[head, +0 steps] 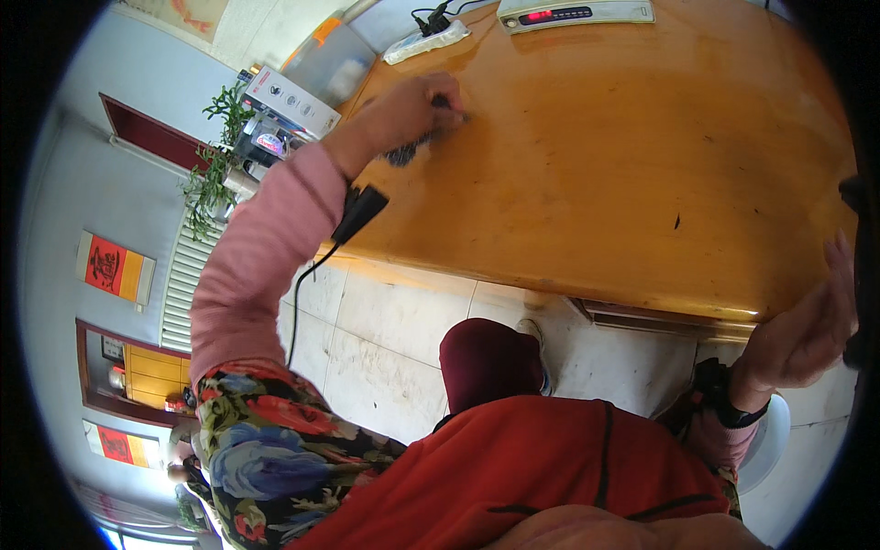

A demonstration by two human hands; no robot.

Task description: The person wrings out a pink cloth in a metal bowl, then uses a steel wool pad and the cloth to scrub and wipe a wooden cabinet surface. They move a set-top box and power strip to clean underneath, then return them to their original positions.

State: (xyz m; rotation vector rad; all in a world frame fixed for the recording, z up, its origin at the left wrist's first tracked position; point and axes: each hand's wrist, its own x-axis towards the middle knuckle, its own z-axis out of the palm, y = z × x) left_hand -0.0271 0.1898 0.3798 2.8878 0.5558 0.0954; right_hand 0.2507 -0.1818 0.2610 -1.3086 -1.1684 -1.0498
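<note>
At the upper left of the wooden table (591, 172), my left hand (436, 106) is over the tabletop, its fingers curled and blurred on what looks like a small dark thing. A dark, fuzzy bundle (402, 152) lies just below this hand, partly covered by it. My right hand (801, 337) is at the table's right front corner, fingers extended and apart, with nothing seen in it; its outer edge reaches the dark rim of the view. A black strap is around my right wrist. Beside my left forearm is a black device (361, 214) with a cable hanging from it.
A power strip (426, 42) with black plugs and a white box with a red display (577, 15) stand along the back. At the far left are a clear plastic bin (330, 62), a printed carton (292, 100) and potted plants (206, 179). A pale round container (766, 440) is below my right wrist.
</note>
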